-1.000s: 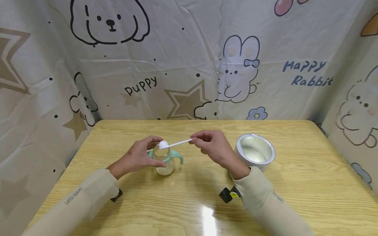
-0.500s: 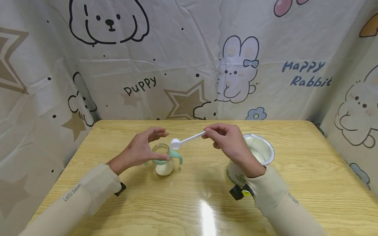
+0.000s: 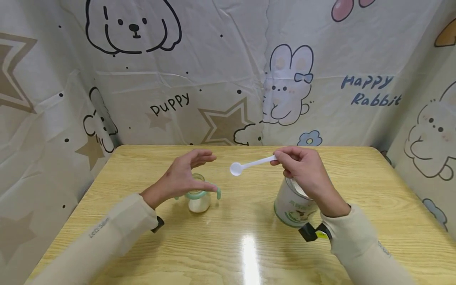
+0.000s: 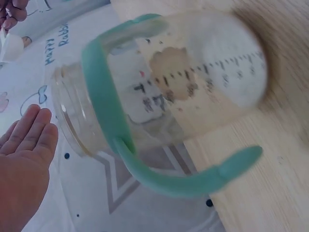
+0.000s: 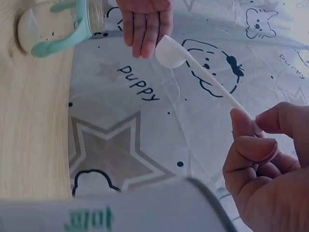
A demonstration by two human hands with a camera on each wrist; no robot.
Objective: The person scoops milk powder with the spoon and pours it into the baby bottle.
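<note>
My right hand [image 3: 303, 168] pinches the end of a white measuring scoop [image 3: 254, 162] by its long handle, above the milk powder can [image 3: 293, 206]. The scoop's bowl points left, toward the other hand. My left hand [image 3: 187, 174] hovers over the baby bottle [image 3: 198, 204], fingers extended and apart from it. That bottle is clear, with a mint-green double handle [image 4: 108, 92] and measuring marks, and it stands uncapped on the table. White powder lies in its bottom [image 4: 231, 58]. Part of the can's mouth is hidden behind the right hand.
The wooden table [image 3: 228, 245] carries the bottle at left and the can at right. A patterned cloth [image 3: 213, 79] with cartoon animals hangs behind the table and along both sides.
The right hand has carried the scoop from over the bottle's mouth rightward to the can. The left hand has come away from the bottle, rising a little and shifting right.
</note>
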